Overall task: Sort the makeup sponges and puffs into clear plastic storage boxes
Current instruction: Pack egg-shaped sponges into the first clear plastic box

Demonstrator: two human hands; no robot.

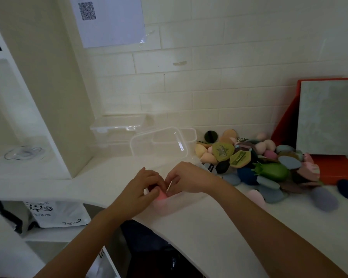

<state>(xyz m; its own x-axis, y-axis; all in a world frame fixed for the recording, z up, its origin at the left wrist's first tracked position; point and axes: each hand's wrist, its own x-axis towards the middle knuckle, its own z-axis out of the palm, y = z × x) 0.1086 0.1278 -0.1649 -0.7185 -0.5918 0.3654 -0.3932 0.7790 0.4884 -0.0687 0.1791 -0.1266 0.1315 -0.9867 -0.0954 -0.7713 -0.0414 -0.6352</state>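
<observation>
Wall (249, 47) ahead of you: cream brick-pattern tile, light dim and even. At your 11 o'clock, a paper sheet (109, 23) with a QR code is stuck up. The white counter (189, 227) spans 9 to 4 o'clock. At 10 o'clock stands a cream upright panel (54, 87), with a white shelf (18, 167) beyond it. At 2 o'clock a grey slab (327, 117) stands before a red board (285, 125).

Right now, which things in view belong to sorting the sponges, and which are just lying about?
Job: pink sponge in the left hand, right hand beside it; pile of sponges and puffs; open clear box; stacked clear boxes.
Lying about: QR-code sheet; red board; grey slab; printed bag.
</observation>
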